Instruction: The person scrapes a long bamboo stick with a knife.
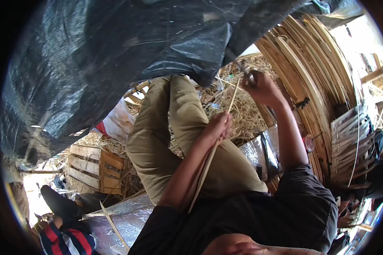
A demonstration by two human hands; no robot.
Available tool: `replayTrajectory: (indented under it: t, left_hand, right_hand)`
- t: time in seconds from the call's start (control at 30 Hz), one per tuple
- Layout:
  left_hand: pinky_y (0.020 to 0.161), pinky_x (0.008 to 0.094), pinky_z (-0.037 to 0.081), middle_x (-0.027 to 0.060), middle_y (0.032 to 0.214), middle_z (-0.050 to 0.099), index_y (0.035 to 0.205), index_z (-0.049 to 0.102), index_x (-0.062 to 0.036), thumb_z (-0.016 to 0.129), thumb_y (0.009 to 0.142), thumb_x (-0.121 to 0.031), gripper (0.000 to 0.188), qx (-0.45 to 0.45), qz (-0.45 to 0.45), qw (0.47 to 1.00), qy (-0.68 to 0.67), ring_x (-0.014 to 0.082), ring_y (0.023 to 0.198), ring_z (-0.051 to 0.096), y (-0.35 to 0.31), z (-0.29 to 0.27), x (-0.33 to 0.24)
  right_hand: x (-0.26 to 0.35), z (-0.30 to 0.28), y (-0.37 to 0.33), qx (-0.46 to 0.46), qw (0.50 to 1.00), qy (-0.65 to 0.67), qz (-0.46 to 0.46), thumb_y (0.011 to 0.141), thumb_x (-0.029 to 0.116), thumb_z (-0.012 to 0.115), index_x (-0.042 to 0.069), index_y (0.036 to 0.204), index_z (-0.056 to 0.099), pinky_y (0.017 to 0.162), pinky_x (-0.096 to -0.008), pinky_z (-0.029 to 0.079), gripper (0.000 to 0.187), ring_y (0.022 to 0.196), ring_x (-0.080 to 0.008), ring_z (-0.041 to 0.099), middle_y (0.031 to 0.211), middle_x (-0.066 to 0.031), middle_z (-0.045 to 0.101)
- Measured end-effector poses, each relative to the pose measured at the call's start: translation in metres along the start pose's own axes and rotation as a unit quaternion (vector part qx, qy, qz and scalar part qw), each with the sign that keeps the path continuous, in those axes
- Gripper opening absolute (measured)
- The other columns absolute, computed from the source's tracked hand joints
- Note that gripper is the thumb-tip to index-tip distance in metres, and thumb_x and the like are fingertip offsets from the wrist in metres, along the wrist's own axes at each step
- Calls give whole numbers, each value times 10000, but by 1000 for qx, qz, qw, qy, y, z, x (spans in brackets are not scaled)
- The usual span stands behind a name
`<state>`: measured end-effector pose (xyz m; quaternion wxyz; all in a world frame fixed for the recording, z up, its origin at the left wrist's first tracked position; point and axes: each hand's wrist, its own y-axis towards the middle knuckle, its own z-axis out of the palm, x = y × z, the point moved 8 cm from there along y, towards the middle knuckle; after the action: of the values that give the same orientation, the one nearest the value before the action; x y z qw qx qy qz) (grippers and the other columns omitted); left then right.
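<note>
My left hand (219, 127) is closed around a long, thin pale strip of wood or bamboo (207, 163). The strip slants across my right thigh, from beside my left forearm up past my fist. Its far tip rises close to my right hand (263, 88). That hand is curled into a grip at the upper right, a little apart from the strip. Something small, dark and partly shiny shows at its fingers, but its kind is hidden. My legs in tan trousers (187, 110) stretch out beneath both hands.
A black plastic sheet (115, 42) hangs over the upper left. Long wooden strips (310, 76) are stacked at the right. Straw and shavings (247, 110) cover the ground. A slatted wooden crate (110, 172) stands at left, near another person's striped garment (68, 240). Silvery sheeting (119, 221) lies beside me.
</note>
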<state>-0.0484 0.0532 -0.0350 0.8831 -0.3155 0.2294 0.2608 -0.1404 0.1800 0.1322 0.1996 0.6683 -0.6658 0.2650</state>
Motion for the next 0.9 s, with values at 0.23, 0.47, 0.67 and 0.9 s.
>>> replayTrajectory:
  t: [0.23, 0.47, 0.67, 0.9]
  left_hand:
    - [336, 210, 217, -82, 533, 312, 879, 461, -160, 413, 1044, -339, 248, -12, -36, 998, -46, 37, 386, 265, 2, 12, 7]
    - [321, 222, 227, -73, 566, 305, 859, 443, -132, 423, 1041, -279, 234, -81, 48, 989, 117, 31, 395, 274, 4, 5, 5]
    - [333, 218, 207, -66, 581, 313, 824, 414, -134, 445, 1031, -249, 239, -86, 80, 985, 123, 27, 411, 278, 6, -1, 10]
    - [341, 213, 196, -76, 595, 322, 839, 411, -140, 419, 1042, -262, 237, -84, 107, 984, 114, 17, 422, 283, 3, -5, 3]
  right_hand:
    - [-75, 57, -48, 30, 993, -58, -95, 841, 243, 678, 38, 1014, 648, 659, -423, 532, 270, 734, -334, 680, 830, -185, 685]
    - [-90, 99, -60, 84, 986, -138, 34, 774, 307, 637, 81, 813, 695, 712, -453, 546, 237, 741, -363, 679, 756, -174, 682]
    - [-101, 110, -44, 76, 981, -179, -19, 694, 241, 671, 124, 785, 681, 674, -439, 534, 149, 691, -353, 659, 705, -144, 662]
    - [-96, 113, -24, 53, 972, -203, -109, 701, 261, 685, 150, 806, 692, 661, -423, 534, 153, 687, -332, 665, 711, -130, 666]
